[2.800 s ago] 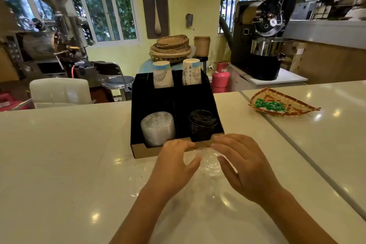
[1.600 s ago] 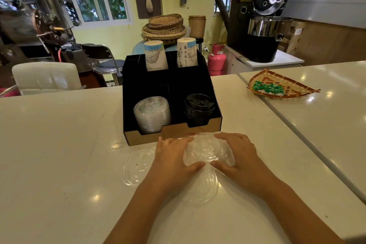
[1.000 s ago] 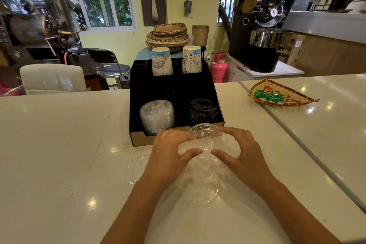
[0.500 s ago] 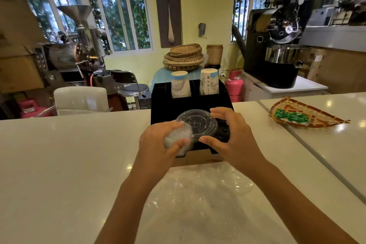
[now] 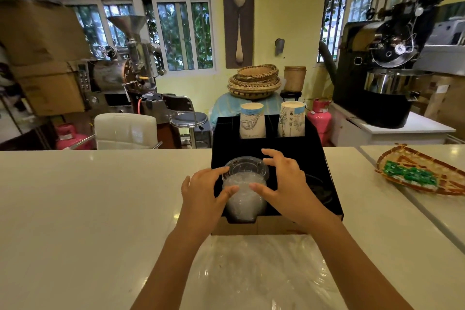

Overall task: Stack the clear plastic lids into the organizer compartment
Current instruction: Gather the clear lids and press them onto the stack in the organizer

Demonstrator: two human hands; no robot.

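Observation:
A black organizer [image 5: 307, 156] with a cardboard front stands on the white counter. Its front left compartment holds a stack of clear plastic lids [image 5: 245, 199]. On top of that stack sits a clear lid [image 5: 245, 167], pinched at its rim between both hands. My left hand [image 5: 205, 190] touches the lid's left edge and the stack's front. My right hand [image 5: 284, 181] touches its right edge, thumb on the stack. The front right compartment holds black lids [image 5: 320, 187], partly hidden by my right hand.
Two paper cup stacks [image 5: 253, 121] [image 5: 292, 119] stand in the organizer's rear slots. A crinkled clear plastic bag [image 5: 256, 272] lies on the counter before the organizer. A woven tray [image 5: 425, 171] with green packets sits at the right. Coffee machines stand behind the counter.
Both hands lifted a clear lid from the counter, carried it up and forward, and brought it down onto the lid stack in the front left compartment.

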